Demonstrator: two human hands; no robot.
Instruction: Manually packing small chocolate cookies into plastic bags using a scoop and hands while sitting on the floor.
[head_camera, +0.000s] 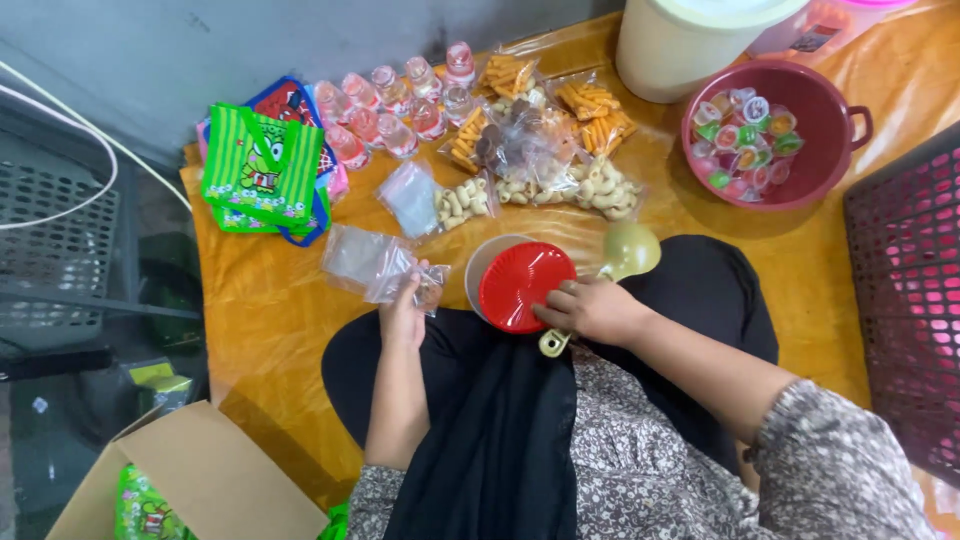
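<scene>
My left hand (403, 312) pinches a small clear plastic bag (418, 285) just above my lap, beside a loose pile of empty clear bags (362, 258). My right hand (590, 308) rests on a red round lid (523, 285) that lies over a beige round container (482, 262), and its fingers also close around the handle of a pale green scoop (622, 255). The scoop's bowl points away from me, toward bags of snacks (540, 150).
Small clear cups with pink lids (392, 105) stand in rows at the back. Green striped gift bags (262, 168) lie at left. A maroon bowl (836, 140) of jelly cups sits at right, near a cream bucket (690, 45), a pink crate (910, 290) and a cardboard box (200, 480).
</scene>
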